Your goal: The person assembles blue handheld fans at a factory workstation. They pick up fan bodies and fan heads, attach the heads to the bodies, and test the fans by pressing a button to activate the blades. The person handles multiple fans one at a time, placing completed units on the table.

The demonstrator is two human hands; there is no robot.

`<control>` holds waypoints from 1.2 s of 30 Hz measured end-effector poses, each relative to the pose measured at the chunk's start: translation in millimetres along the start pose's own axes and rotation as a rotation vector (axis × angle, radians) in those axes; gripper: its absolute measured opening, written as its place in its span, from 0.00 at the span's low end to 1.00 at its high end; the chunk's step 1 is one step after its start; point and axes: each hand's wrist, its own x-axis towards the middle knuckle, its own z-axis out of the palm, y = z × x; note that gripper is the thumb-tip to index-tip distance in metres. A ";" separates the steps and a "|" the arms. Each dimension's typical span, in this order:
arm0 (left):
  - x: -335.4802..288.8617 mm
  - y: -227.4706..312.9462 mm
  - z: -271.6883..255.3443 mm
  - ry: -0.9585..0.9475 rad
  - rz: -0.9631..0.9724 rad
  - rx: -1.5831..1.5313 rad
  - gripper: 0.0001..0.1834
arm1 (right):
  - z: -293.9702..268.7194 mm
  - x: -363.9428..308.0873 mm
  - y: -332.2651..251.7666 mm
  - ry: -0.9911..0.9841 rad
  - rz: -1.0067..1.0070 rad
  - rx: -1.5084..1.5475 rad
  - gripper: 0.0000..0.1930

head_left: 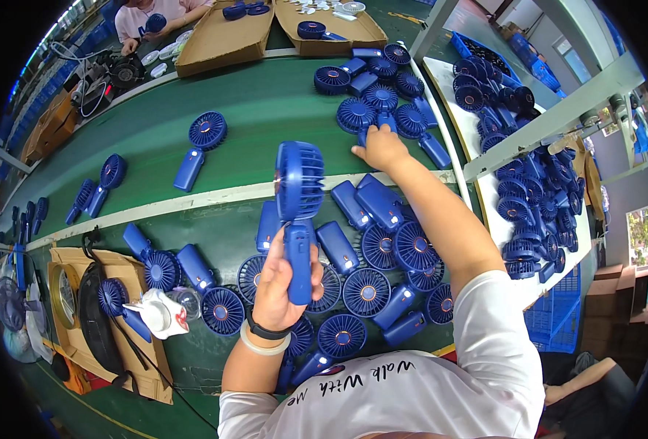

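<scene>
My left hand is wrapped around the handle of a blue handheld fan, held upright with its round caged head on top. On the far side of the green conveyor belt, my right arm reaches to a cluster of similar fans. There my right hand has its fingers bent over the handle of one fan; the fingertips are partly hidden. Other fans in that cluster lie against one another. Below my hands, many more blue fans lie on the green worktop, some heads up, handles at various angles.
Single fans lie spaced along the belt. At left, a cardboard sheet bears a black strap pouch and a white figure-shaped item. A white side table at right is heaped with fans, beneath a metal frame bar. Another person sits opposite.
</scene>
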 end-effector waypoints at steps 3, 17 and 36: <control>-0.7 0.8 -0.2 -0.006 -0.023 -0.126 0.40 | 5.9 7.8 4.0 -0.065 -0.036 -0.035 0.27; -5.4 0.5 4.7 0.044 0.132 0.066 0.24 | -67.5 -159.5 -31.9 -0.342 -0.387 2.205 0.34; -11.4 -2.1 18.3 0.000 0.073 0.236 0.23 | -59.1 -186.9 -52.2 0.022 -0.236 1.954 0.25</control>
